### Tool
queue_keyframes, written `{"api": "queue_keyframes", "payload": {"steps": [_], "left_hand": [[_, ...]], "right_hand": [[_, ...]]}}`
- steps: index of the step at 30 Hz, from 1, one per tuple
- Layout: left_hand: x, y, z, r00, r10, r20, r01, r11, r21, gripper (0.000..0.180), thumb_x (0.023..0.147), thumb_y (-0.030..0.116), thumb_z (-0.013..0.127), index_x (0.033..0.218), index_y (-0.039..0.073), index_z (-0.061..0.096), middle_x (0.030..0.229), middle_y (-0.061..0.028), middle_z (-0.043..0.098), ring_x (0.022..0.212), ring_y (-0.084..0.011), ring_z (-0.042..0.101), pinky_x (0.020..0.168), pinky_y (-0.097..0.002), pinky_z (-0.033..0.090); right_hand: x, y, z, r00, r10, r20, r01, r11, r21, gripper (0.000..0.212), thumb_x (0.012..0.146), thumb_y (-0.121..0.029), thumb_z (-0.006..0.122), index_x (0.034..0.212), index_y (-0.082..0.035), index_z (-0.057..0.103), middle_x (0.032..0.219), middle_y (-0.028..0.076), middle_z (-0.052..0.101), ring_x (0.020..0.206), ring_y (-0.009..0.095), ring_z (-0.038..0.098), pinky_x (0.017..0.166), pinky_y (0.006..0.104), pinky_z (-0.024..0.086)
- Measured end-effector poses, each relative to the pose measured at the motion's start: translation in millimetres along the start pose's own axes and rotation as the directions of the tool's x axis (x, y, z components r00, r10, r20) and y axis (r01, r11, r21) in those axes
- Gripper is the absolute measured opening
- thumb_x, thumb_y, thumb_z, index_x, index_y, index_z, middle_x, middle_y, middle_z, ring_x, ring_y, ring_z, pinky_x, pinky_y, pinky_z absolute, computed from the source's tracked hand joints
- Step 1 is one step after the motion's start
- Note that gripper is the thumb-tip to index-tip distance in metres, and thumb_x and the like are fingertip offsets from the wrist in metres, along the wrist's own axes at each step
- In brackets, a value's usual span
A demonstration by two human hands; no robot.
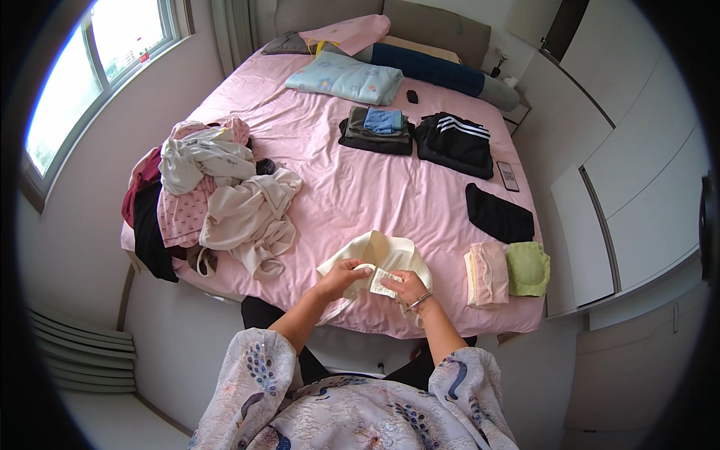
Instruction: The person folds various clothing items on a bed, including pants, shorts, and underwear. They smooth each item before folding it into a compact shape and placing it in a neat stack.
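A cream bra (pixel 375 249) lies at the bed's near edge, its cups away from me and its back band toward me. My left hand (pixel 343 277) pinches one end of the band. My right hand (pixel 406 288), with a bracelet at the wrist, grips the other end, where a white hook-and-eye strip (pixel 382 280) shows. Both ends are close together between my hands; whether they are fastened I cannot tell. A thin strap hangs down below my left hand. To the right lie a folded green bra (pixel 529 269) and folded pink and cream cloths (pixel 488 274).
A loose heap of clothes (pixel 217 191) covers the bed's left side. Folded dark clothes (pixel 376 131), a striped black stack (pixel 454 142), a black folded piece (pixel 501 214) and a phone (pixel 508 176) lie farther right. A blue quilt (pixel 345 77) and pillows are at the headboard.
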State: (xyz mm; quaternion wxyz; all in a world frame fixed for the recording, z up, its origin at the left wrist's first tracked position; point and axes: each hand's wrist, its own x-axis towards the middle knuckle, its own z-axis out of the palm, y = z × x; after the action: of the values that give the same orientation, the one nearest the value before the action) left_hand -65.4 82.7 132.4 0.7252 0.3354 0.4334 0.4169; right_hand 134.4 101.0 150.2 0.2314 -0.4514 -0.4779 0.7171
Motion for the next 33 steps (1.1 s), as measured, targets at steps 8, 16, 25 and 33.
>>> {"api": "queue_keyframes", "payload": {"steps": [8, 16, 25, 33], "left_hand": [[4, -6, -10, 0.997, -0.057, 0.059, 0.044, 0.977, 0.21, 0.019, 0.081, 0.02, 0.064, 0.093, 0.005, 0.064, 0.078, 0.0013, 0.063, 0.065, -0.0063, 0.055, 0.058, -0.0213, 0.043], [0, -1, -10, 0.992, -0.03, 0.121, -0.003, 0.965, 0.264, 0.024, 0.079, 0.017, 0.066, 0.1, 0.004, 0.064, 0.083, 0.0015, 0.064, 0.068, -0.0061, 0.055, 0.061, -0.0213, 0.043], [3, 0, -15, 0.983, -0.052, 0.176, -0.021, 0.921, 0.388, 0.027, 0.079, 0.018, 0.067, 0.1, 0.001, 0.064, 0.084, 0.0025, 0.062, 0.073, -0.0053, 0.053, 0.066, -0.0211, 0.042], [-1, 9, -15, 0.938, -0.178, 0.298, -0.006, 0.85, 0.527, 0.024, 0.08, 0.018, 0.067, 0.098, 0.002, 0.064, 0.084, 0.0046, 0.061, 0.073, -0.0041, 0.051, 0.068, -0.0208, 0.041]], "right_hand": [[5, 10, -5, 0.996, -0.091, 0.017, 0.093, 0.982, -0.166, 0.019, 0.078, -0.011, 0.065, 0.093, 0.001, 0.064, 0.079, 0.001, 0.063, 0.066, 0.006, 0.057, 0.059, 0.0211, 0.047], [6, 14, -5, 0.996, -0.092, 0.017, 0.094, 0.974, -0.208, 0.019, 0.078, -0.012, 0.066, 0.092, 0.001, 0.064, 0.079, 0.001, 0.063, 0.067, 0.007, 0.057, 0.06, 0.0205, 0.046], [4, 11, -12, 0.989, 0.077, 0.129, -0.037, 0.956, -0.291, 0.022, 0.076, -0.016, 0.069, 0.093, -0.002, 0.065, 0.081, 0.0, 0.063, 0.07, 0.006, 0.057, 0.064, 0.0211, 0.046], [4, 12, -12, 0.997, -0.048, 0.061, 0.07, 0.893, -0.445, 0.02, 0.077, -0.016, 0.067, 0.09, -0.001, 0.066, 0.074, -0.002, 0.061, 0.065, 0.005, 0.053, 0.059, 0.0216, 0.044]]}}
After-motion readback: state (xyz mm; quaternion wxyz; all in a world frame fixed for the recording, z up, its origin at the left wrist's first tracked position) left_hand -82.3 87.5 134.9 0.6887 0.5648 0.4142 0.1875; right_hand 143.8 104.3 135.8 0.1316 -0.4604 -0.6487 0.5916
